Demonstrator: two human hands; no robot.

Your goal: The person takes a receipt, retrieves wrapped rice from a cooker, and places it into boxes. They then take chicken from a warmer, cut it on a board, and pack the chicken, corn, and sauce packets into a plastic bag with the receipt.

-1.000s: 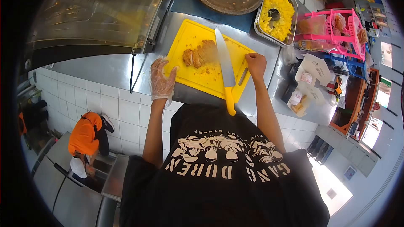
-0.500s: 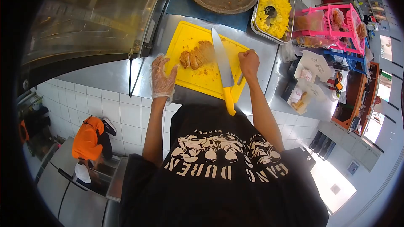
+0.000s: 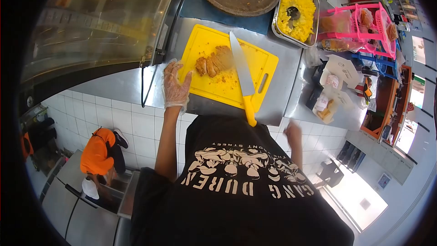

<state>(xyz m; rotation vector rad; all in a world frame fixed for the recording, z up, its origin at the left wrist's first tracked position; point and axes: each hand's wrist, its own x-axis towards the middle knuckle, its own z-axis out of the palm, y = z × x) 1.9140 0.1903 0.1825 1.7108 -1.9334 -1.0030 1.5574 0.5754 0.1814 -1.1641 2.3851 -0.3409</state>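
Observation:
My left hand [image 3: 176, 84], in a clear plastic glove, rests at the left edge of the yellow cutting board [image 3: 207, 36] with its fingers apart and nothing in them. My bare right hand [image 3: 293, 132] hangs off the counter's front edge, beside my shirt; it looks curled closed, slightly blurred, and I see nothing in it. Sliced breaded fried meat [image 3: 214, 61] lies on the board, with crumbs around it. To its right lies a large knife [image 3: 242, 68], its yellow handle over the board's near edge. No hand touches the knife.
Behind the board are a stone mortar [image 3: 218, 0] and a metal tray [image 3: 276, 23] of yellow food. A glass-fronted cabinet [image 3: 100, 23] stands left. To the right are open boxes [image 3: 334, 105] and a pink basket [image 3: 387, 36]. A person in orange [image 3: 98, 150] crouches lower left.
My right hand has left the board's right side and dropped toward my body, uncovering the board's handle slot. My left hand, the knife and the meat stay put.

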